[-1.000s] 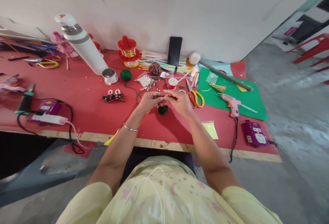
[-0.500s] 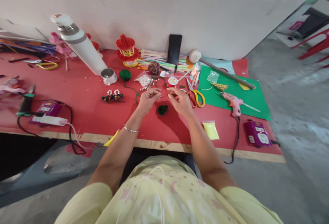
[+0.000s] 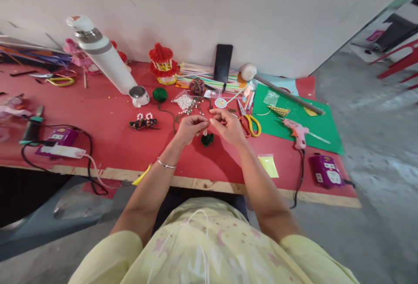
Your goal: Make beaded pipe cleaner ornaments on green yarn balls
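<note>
My left hand (image 3: 192,128) is closed in a pinch at the middle of the table. A short string of white beads (image 3: 204,132) on thin thread hangs beneath its fingertips, just above a dark green yarn piece (image 3: 207,139). Close against it, my right hand (image 3: 227,126) pinches too, at the same thread, which is barely visible. Behind the fingers lie a bag of white beads (image 3: 183,101) and a thread spool (image 3: 220,102). Scissors (image 3: 251,121) with red and yellow handles rest right of my right hand.
A white flask (image 3: 107,62) and a metal cup (image 3: 139,96) stand at the left. Nearby are a beaded yarn piece (image 3: 143,122) and a green yarn ball (image 3: 160,95). On the right are a pink glue gun (image 3: 298,132), a mallet (image 3: 284,88) and a purple power socket (image 3: 327,171).
My two hands have come together, closing the gap between their fingertips. The white beads now hang lower, over the green yarn piece.
</note>
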The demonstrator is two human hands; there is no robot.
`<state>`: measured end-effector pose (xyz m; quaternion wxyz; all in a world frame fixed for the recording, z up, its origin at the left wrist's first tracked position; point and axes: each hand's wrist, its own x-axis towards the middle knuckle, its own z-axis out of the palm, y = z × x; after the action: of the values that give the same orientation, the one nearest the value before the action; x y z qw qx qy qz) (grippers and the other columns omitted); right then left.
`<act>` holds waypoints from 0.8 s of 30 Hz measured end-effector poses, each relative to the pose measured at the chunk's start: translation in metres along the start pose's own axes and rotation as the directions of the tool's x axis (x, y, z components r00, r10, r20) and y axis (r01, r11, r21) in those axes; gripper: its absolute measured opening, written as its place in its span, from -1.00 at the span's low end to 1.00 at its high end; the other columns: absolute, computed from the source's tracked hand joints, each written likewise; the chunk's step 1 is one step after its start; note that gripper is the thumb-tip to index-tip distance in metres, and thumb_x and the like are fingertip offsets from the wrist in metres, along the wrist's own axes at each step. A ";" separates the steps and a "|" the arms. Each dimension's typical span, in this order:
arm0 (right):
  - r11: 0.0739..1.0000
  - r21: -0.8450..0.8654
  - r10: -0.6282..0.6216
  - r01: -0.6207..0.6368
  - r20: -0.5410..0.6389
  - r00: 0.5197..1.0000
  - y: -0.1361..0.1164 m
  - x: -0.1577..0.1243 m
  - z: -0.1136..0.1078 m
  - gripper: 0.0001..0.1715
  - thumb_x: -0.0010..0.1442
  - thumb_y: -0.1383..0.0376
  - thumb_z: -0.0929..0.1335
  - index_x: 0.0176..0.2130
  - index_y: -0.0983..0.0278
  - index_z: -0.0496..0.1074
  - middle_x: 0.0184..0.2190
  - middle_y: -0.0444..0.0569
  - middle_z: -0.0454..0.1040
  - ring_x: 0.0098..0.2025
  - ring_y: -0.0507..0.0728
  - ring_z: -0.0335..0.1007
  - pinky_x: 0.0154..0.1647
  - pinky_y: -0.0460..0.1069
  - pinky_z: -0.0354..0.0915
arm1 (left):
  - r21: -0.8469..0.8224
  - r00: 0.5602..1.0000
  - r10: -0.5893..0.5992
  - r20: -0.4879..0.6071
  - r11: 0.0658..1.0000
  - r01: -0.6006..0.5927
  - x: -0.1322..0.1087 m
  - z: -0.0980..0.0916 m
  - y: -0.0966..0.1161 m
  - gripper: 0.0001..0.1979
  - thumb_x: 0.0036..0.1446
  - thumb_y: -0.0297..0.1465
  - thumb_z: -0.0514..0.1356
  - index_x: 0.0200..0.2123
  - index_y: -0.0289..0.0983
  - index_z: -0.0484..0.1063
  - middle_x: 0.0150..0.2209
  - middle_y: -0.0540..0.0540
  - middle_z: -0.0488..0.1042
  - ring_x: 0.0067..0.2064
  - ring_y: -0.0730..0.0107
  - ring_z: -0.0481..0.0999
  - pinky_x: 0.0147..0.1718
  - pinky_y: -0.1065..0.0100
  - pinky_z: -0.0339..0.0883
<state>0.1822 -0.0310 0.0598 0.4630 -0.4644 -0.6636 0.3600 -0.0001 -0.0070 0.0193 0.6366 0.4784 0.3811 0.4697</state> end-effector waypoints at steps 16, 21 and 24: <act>0.995 -0.077 -0.059 0.058 -0.006 0.998 0.002 0.008 -0.001 -0.62 0.37 0.06 0.36 0.05 0.20 0.55 -0.19 -0.02 0.63 -0.19 0.14 0.55 -0.16 0.03 0.41 | 0.062 0.999 -0.043 0.023 0.997 0.041 -0.007 0.005 0.013 -0.61 -0.09 -0.15 0.50 -0.39 -0.36 0.58 -0.58 -0.05 0.50 -0.60 0.52 0.42 -0.65 0.48 0.21; 0.962 -0.229 -0.132 0.147 0.081 0.988 0.012 0.004 -0.006 -0.71 0.38 0.09 0.37 -0.08 0.17 0.62 -0.18 -0.01 0.63 -0.17 0.16 0.54 -0.18 0.03 0.37 | 0.086 0.999 -0.049 0.018 0.995 0.047 -0.008 0.005 0.015 -0.62 -0.08 -0.16 0.49 -0.36 -0.37 0.60 -0.55 -0.07 0.53 -0.58 0.52 0.43 -0.64 0.48 0.21; 0.929 -0.315 -0.162 0.195 0.130 0.978 0.014 0.003 -0.006 -0.76 0.39 0.15 0.36 -0.12 0.17 0.61 -0.21 -0.01 0.61 -0.18 0.15 0.51 -0.18 0.02 0.34 | 0.135 0.999 -0.052 0.007 0.990 0.050 -0.006 0.004 0.012 -0.64 -0.06 -0.17 0.47 -0.36 -0.36 0.61 -0.55 -0.06 0.53 -0.60 0.55 0.40 -0.64 0.49 0.18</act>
<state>0.1913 -0.0234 0.0503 0.3764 -0.4533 -0.7761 0.2250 -0.0012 -0.0128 0.0318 0.6166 0.5127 0.4208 0.4241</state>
